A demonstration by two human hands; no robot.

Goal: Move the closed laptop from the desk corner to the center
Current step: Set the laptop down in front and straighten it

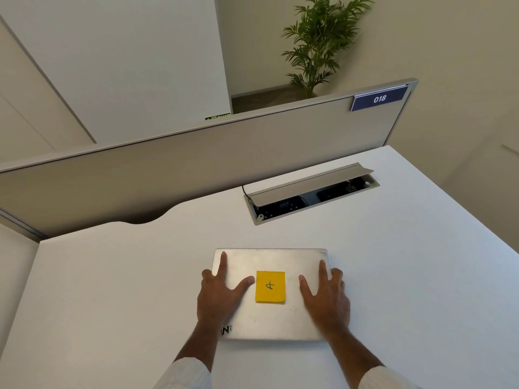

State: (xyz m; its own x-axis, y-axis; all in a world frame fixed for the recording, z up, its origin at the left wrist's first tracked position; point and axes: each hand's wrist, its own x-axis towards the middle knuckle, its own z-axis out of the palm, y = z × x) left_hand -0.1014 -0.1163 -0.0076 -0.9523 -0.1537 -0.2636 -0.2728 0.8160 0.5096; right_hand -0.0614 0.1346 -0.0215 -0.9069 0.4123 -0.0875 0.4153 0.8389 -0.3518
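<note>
A closed silver laptop (271,318) lies flat on the white desk (112,290), near its middle and close to me. A yellow sticky note (270,286) with a pen mark sits on the lid. My left hand (217,296) rests on the lid's left side, index finger stretched forward, thumb beside the note, outer fingers curled over the left edge. My right hand (325,296) mirrors it on the right side, with fingers wrapped over the right edge. Both hands grip the laptop by its sides.
An open cable hatch (309,192) with a raised grey flap is sunk into the desk behind the laptop. A grey partition (196,164) with a blue "018" tag (379,99) bounds the far edge. A potted palm (320,43) stands beyond it.
</note>
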